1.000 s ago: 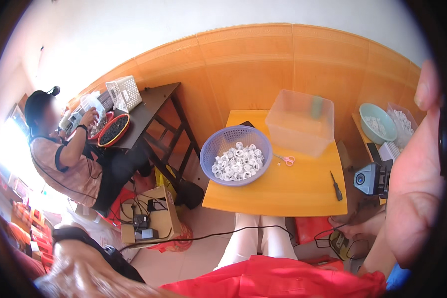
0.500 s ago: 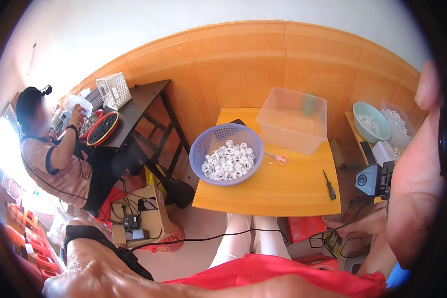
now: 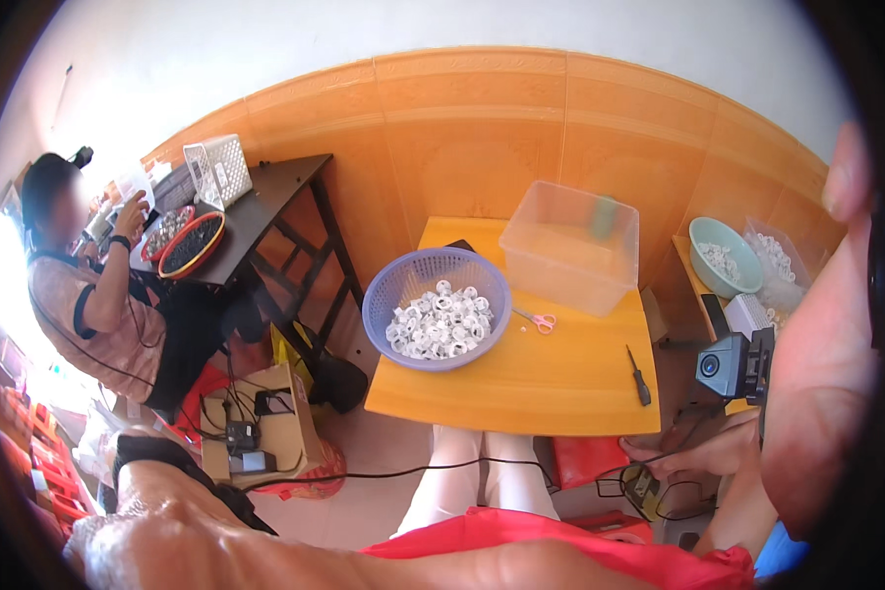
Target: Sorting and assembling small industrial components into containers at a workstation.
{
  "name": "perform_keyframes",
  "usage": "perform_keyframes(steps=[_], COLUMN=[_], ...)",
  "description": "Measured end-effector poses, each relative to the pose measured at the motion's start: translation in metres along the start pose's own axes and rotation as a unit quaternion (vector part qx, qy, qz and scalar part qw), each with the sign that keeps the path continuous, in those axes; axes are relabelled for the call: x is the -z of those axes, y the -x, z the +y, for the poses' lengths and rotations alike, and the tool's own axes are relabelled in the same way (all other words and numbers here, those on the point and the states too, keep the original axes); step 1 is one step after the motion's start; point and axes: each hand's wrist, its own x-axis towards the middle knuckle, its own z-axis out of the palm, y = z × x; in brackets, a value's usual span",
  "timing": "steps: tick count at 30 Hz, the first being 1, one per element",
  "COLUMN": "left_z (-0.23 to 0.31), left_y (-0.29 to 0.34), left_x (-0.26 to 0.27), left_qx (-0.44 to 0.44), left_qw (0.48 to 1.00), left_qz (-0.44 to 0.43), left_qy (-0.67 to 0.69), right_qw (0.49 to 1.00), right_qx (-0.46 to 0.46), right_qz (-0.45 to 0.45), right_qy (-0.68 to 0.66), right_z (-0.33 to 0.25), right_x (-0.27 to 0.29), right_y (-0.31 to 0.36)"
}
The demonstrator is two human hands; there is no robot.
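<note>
Close to the camera at the right rim is my right hand, raised, with one fingertip pointing up. Its other fingers are cut off, and I make out nothing held in it. My left forearm comes in at the lower left with a black strap round the wrist; the fingers there do not show. Away from both hands, a purple colander full of small white plastic parts stands on a yellow table. Pink-handled scissors, a dark screwdriver and a clear plastic bin are on it too.
A person sits at a dark table with two basins and a white basket. A cardboard box of cables is on the floor. A small camera and green basin are at right. A black cable crosses my legs.
The whole view has shifted slightly, so the tables and containers appear a little further left. The other person's raised hand has moved slightly. My right hand stays at the rim.
</note>
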Motion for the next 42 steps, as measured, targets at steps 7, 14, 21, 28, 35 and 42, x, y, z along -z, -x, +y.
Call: perform_keyframes(steps=[7, 14, 21, 28, 35, 42], left_z=[-0.007, -0.038, -0.104, -0.153, -0.167, -0.176], left_y=[-0.017, 0.039, 0.142, 0.199, 0.199, 0.205], left_x=[-0.03, 0.037, 0.088, 0.128, 0.159, 0.165], left_qx=[0.018, 0.062, 0.271, 0.315, 0.279, 0.289], left_qw=[1.0, 0.988, 0.898, 0.845, 0.831, 0.833], left_qz=[-0.001, 0.104, 0.346, 0.413, 0.453, 0.435], left_qy=[0.018, -0.091, 0.004, 0.125, 0.166, 0.184], right_qw=[0.997, 0.991, 0.983, 0.964, 0.952, 0.954], right_qx=[0.039, 0.06, 0.104, 0.168, 0.191, 0.157], right_qz=[-0.062, -0.098, -0.149, -0.207, -0.24, -0.254], right_qy=[0.02, 0.066, 0.029, -0.001, 0.002, -0.017], right_z=[0.0, 0.017, 0.011, 0.002, -0.017, -0.005], right_x=[-0.004, 0.01, -0.007, -0.026, -0.036, -0.039], right_y=[0.001, 0.004, 0.008, 0.011, 0.008, 0.005])
